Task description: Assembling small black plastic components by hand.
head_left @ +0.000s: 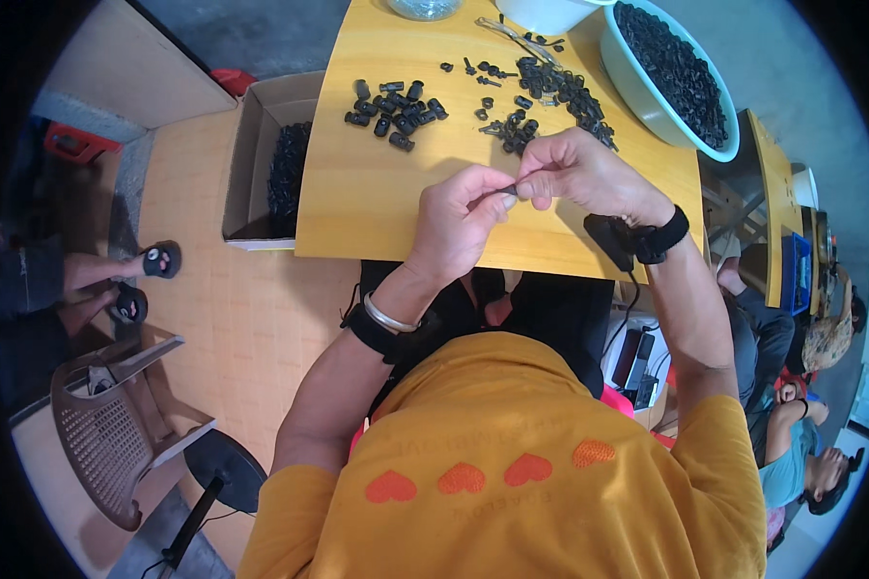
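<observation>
Over the near part of the yellow wooden table [357,217], my left hand [459,220] and my right hand [589,174] meet fingertip to fingertip. A small dark plastic part [510,190] is pinched between them, mostly hidden by the fingers. Beyond my left hand lies a loose group of black barrel-shaped pieces [396,111] that look like cord locks. Past my right hand spreads a pile of smaller black parts [565,92], with several strays around it.
A pale blue basin [719,145] full of black parts stands at the table's far right, near a white bowl [550,12]. Left of the table, a cardboard box [251,164] holds more black parts. A brown chair [106,434] and other people [787,434] are around.
</observation>
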Demonstrator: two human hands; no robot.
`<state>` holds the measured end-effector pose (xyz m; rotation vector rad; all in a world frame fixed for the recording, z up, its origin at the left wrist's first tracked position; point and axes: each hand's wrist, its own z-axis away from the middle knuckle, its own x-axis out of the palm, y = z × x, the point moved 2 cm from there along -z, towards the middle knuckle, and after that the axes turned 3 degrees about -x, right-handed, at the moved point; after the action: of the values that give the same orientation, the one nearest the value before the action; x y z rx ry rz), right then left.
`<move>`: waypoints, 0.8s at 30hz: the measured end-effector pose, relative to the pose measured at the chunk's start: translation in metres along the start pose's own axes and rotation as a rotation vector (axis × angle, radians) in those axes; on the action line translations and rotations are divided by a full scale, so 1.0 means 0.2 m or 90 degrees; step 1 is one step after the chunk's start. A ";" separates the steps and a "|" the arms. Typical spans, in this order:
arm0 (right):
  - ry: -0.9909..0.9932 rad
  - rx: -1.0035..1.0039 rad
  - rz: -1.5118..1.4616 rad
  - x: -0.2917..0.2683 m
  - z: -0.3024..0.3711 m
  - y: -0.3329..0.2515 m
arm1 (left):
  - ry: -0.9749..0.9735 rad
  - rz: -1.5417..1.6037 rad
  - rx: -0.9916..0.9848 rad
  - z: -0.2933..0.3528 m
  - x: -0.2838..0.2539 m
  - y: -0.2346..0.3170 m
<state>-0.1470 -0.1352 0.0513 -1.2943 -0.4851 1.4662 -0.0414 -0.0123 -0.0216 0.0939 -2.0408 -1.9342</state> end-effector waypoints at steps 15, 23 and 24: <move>0.095 0.079 -0.234 0.08 0.04 0.05 | -0.045 0.012 -0.004 -0.01 -0.02 -0.01; 0.153 0.020 -0.354 0.13 0.03 0.12 | -0.059 0.062 -0.028 -0.01 -0.04 0.01; 0.152 0.020 -0.355 0.15 0.03 0.12 | -0.054 0.066 -0.033 -0.01 -0.04 0.01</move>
<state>-0.1580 -0.1162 0.0201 -1.1686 -0.6013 0.8417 -0.0333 -0.0123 -0.0213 -0.1066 -2.0045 -1.9559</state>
